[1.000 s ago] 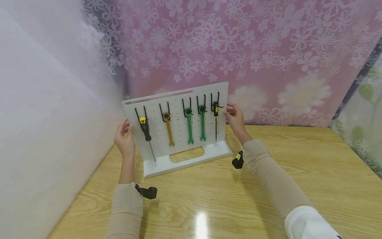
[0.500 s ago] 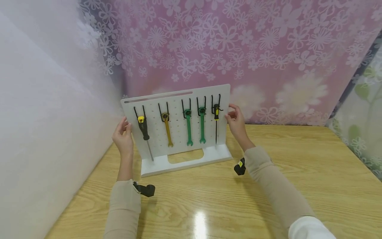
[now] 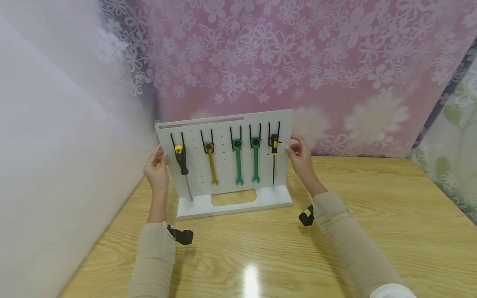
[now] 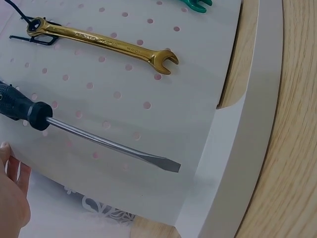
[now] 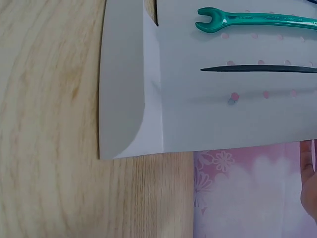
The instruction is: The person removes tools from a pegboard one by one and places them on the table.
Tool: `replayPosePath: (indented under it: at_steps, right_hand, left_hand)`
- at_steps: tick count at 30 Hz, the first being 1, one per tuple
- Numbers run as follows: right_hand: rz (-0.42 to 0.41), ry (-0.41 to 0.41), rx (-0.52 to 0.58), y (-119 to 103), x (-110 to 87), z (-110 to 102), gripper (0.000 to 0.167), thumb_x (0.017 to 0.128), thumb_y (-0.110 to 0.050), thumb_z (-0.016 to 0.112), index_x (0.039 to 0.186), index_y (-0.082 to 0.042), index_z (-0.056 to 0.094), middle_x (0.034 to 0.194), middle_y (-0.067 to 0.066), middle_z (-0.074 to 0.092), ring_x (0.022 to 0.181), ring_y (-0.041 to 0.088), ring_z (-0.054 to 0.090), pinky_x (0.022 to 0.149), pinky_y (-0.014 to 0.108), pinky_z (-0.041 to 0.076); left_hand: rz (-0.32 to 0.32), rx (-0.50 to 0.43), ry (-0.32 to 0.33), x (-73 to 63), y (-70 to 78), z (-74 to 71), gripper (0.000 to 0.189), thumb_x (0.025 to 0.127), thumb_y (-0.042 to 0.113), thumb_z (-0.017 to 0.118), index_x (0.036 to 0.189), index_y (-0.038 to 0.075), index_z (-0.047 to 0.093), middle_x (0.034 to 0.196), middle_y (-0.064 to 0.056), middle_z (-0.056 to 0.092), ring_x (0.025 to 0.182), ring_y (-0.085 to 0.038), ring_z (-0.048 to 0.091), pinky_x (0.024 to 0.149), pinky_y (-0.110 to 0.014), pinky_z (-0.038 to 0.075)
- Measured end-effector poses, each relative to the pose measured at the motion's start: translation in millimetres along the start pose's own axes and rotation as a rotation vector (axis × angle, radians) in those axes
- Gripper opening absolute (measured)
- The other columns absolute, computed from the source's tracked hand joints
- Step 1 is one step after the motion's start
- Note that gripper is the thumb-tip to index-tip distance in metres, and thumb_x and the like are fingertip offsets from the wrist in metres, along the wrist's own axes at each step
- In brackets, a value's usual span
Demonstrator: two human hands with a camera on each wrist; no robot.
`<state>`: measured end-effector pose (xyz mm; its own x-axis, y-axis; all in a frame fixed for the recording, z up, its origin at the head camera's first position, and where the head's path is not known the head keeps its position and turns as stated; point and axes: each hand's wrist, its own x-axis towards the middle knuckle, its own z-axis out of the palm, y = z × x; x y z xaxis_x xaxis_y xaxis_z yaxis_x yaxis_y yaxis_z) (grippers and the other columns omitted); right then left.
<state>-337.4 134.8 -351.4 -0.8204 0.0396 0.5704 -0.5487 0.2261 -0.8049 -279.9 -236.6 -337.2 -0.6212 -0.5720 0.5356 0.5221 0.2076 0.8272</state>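
A white pegboard stand (image 3: 223, 165) stands upright on the table. My left hand (image 3: 156, 171) grips its left edge, thumb in front and fingers reaching behind. At the opposite edge my right hand (image 3: 301, 159) holds the board the same way. From black hooks hang a large black-and-yellow screwdriver (image 3: 181, 161), a gold wrench (image 3: 212, 165), two green wrenches, the left one (image 3: 239, 165) and the right one (image 3: 255, 163), and a small black-and-yellow screwdriver (image 3: 274, 145). In the left wrist view the large screwdriver's flat tip (image 4: 166, 162) shows close up. The fingertips behind the board are partly hidden.
The wooden table (image 3: 372, 215) extends in front and to the right. A pale wall (image 3: 67, 145) rises close on the left. Behind the stand hangs a pink flowered curtain (image 3: 261, 62). Each wrist carries a black camera mount, such as the left one (image 3: 182, 236).
The pegboard has turned slightly, its right side shifting right and nearer to me. My right hand has moved along with that edge; my left hand stays at the left edge.
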Motion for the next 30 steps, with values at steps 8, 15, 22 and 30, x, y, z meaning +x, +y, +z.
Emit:
replayPosePath:
  at_steps: [8,15,22,30]
  right_hand:
    - [0.008,0.013,-0.022,-4,-7.0,-4,0.035,0.09,0.007,0.052,0.124,0.007,0.044,0.088,0.025,0.05,0.076,0.02,0.047,0.062,0.017,0.04]
    - [0.047,0.034,0.001,-9,-14.8,-5,0.035,0.09,0.007,0.051,0.124,0.006,0.043,0.089,0.022,0.049,0.078,0.019,0.046,0.063,0.017,0.039]
    - [0.049,0.044,0.03,-13,-24.7,-8,0.035,0.09,0.009,0.05,0.124,0.008,0.043,0.086,0.021,0.047,0.076,0.019,0.045,0.061,0.017,0.039]
    - [0.029,0.07,0.045,-16,-34.4,-8,0.035,0.088,0.011,0.051,0.122,0.011,0.043,0.082,0.023,0.046,0.071,0.017,0.045,0.059,0.015,0.038]
  left_hand:
    - [0.005,-0.019,-0.008,8.5,-20.3,1.9,0.029,0.085,-0.007,0.059,0.115,-0.007,0.059,0.091,-0.003,0.06,0.076,-0.008,0.054,0.07,-0.014,0.046]
    - [-0.003,-0.01,-0.012,16.4,-34.5,5.4,0.03,0.086,-0.003,0.06,0.116,-0.003,0.061,0.09,-0.001,0.061,0.076,-0.007,0.054,0.069,-0.015,0.046]
    - [-0.025,-0.068,-0.031,17.6,-23.2,9.2,0.03,0.085,-0.008,0.059,0.114,-0.008,0.059,0.085,0.003,0.06,0.073,-0.006,0.055,0.067,-0.013,0.046]
    - [-0.042,-0.05,-0.044,17.9,-16.3,12.5,0.029,0.085,-0.008,0.059,0.114,-0.01,0.059,0.087,0.0,0.06,0.076,-0.008,0.056,0.068,-0.015,0.047]
